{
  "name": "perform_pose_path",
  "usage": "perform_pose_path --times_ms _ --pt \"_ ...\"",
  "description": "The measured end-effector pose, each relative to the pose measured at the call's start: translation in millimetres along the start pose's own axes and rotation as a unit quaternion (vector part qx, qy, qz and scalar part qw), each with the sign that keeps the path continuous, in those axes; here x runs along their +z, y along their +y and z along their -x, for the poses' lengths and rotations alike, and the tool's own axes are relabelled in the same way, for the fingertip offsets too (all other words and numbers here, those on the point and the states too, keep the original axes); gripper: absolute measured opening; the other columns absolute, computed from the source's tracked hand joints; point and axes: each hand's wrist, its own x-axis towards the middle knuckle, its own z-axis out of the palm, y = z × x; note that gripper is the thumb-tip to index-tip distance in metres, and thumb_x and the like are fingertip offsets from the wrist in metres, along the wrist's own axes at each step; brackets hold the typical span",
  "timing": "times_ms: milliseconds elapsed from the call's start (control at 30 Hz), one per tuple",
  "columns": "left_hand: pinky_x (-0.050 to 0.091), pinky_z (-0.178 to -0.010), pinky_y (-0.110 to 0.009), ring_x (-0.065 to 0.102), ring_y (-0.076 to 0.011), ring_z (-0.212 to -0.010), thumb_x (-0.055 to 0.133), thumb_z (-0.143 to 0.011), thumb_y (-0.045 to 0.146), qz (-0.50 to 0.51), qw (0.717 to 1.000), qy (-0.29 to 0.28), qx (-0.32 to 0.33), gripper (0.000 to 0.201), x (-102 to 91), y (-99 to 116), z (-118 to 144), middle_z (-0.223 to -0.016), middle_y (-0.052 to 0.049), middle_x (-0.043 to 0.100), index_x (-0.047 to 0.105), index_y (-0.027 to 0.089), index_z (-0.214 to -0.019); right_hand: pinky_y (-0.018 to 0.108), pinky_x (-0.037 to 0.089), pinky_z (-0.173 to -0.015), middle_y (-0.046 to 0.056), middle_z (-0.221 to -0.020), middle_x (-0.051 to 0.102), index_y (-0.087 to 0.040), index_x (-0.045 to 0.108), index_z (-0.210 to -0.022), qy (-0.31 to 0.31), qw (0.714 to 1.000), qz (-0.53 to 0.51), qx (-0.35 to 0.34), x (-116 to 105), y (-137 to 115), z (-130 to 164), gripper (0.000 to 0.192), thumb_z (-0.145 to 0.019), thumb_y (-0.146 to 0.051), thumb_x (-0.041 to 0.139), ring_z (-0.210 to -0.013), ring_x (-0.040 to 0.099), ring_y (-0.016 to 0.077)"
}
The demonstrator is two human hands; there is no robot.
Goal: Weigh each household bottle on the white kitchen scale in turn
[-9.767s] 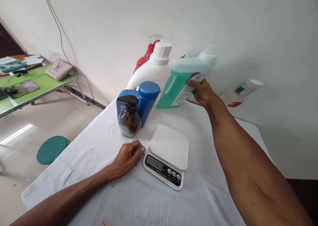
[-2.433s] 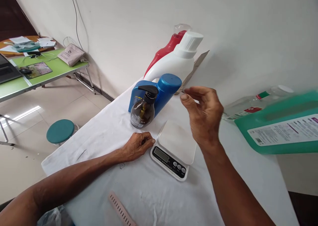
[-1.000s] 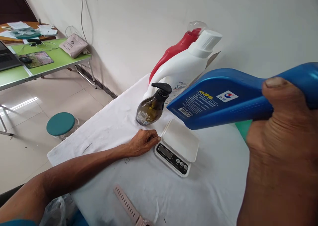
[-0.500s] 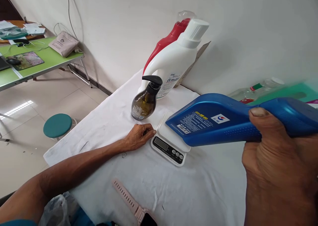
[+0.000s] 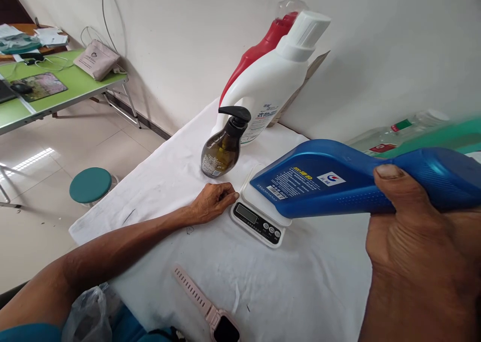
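Note:
My right hand [image 5: 421, 232] is wrapped around the narrow end of a blue plastic bottle [image 5: 319, 182], thumb on top. The bottle lies tilted in the air, its broad base over the white platform of a small digital kitchen scale [image 5: 259, 227]; whether they touch I cannot tell. The scale's display looks blank. At the scale's left edge, my left hand [image 5: 214, 202] rests with curled fingers, thumb and forefinger closed against the corner. Behind that hand stands a dark pump bottle [image 5: 220, 154] with a black pump head.
A large white detergent bottle [image 5: 272, 81] and a red bottle [image 5: 255, 51] stand by the wall. Clear bottles [image 5: 387, 136] lie at right. A pink-strapped smartwatch [image 5: 225, 327] lies on the white tablecloth [image 5: 158, 287]. Left are a teal stool [image 5: 90, 186] and green table [image 5: 90, 89].
The camera view has shifted slightly, so the table items sit a little differently in frame. Both hands keep their holds, and the blue bottle stays over the scale.

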Motion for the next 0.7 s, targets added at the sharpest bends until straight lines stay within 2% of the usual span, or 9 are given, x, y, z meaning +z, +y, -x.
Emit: perform_pose_path --times_ms 133,233,333,400,467,533,600,700 --pt "0.033 -0.064 -0.028 0.042 -0.0114 -0.065 0.051 -0.102 0.045 -0.001 1.000 -0.001 -0.005 0.037 0.2 0 0 -0.065 0.004 0.049 0.050 0.020 -0.074 0.073 0.052 -0.106 0.000 -0.077 0.066 -0.021 0.076 -0.076 -0.021 1.000 -0.003 -0.006 -1 0 2 0.044 -0.046 -0.035 0.105 -0.083 0.072 0.0295" --pt "0.034 -0.063 -0.028 0.042 -0.0112 -0.063 0.051 -0.102 0.045 0.000 1.000 -0.003 -0.011 0.037 0.4 0 1 -0.063 0.004 0.049 0.050 0.020 -0.075 0.073 0.051 -0.108 0.002 -0.084 0.070 -0.023 0.071 -0.069 -0.050 0.999 -0.006 -0.009 -3 -1 1 0.045 -0.049 -0.045 0.104 -0.090 0.074 0.0325" --pt "0.034 -0.063 -0.028 0.042 -0.0112 -0.062 0.051 -0.102 0.045 0.002 1.000 -0.003 -0.012 0.037 0.4 1 1 -0.062 0.004 0.049 0.049 0.021 -0.074 0.072 0.050 -0.111 0.004 -0.096 0.073 -0.025 0.064 -0.065 -0.076 0.997 -0.014 -0.014 -10 1 1 0.055 -0.053 -0.067 0.098 -0.106 0.074 0.0370" --pt "0.034 -0.063 -0.028 0.042 -0.0112 -0.062 0.051 -0.102 0.045 0.001 1.000 -0.002 -0.009 0.037 0.2 1 1 -0.062 0.004 0.050 0.050 0.020 -0.074 0.071 0.049 -0.112 0.003 -0.105 0.073 -0.028 0.065 -0.073 -0.087 0.996 -0.014 0.001 -21 5 3 0.062 -0.062 -0.087 0.083 -0.118 0.071 0.0375" --pt "0.034 -0.063 -0.028 0.042 -0.0111 -0.062 0.051 -0.102 0.045 -0.001 1.000 0.000 -0.006 0.037 0.1 1 1 -0.063 0.004 0.050 0.051 0.020 -0.075 0.071 0.049 -0.111 0.004 -0.108 0.072 -0.032 0.067 -0.081 -0.040 0.998 0.009 0.038 -35 12 11 0.066 -0.073 -0.097 0.063 -0.123 0.069 0.0372" --pt "0.034 -0.063 -0.028 0.042 -0.0109 -0.062 0.051 -0.102 0.045 -0.005 1.000 0.001 -0.007 0.037 0.1 1 1 -0.063 0.004 0.051 0.051 0.020 -0.075 0.071 0.050 -0.108 0.008 -0.103 0.072 -0.032 0.069 -0.086 0.059 0.993 0.052 0.087 -52 22 25 0.063 -0.080 -0.093 0.054 -0.118 0.070 0.0378" --pt "0.034 -0.062 -0.028 0.042 -0.0109 -0.062 0.051 -0.103 0.045 -0.004 1.000 -0.001 -0.011 0.037 0.2 1 1 -0.063 0.004 0.050 0.051 0.020 -0.075 0.067 0.054 -0.099 0.010 -0.091 0.069 -0.029 0.070 -0.083 0.141 0.975 0.099 0.141 -68 36 44 0.055 -0.084 -0.081 0.052 -0.102 0.072 0.0361" --pt "0.035 -0.062 -0.027 0.043 -0.0113 -0.061 0.051 -0.102 0.046 0.005 1.000 -0.004 -0.019 0.037 0.2 2 1 -0.062 0.004 0.050 0.052 0.020 -0.077 0.050 0.055 -0.072 0.007 -0.074 0.063 -0.026 0.065 -0.075 0.186 0.950 0.144 0.205 -88 60 73 0.038 -0.087 -0.058 0.049 -0.075 0.066 0.0277"
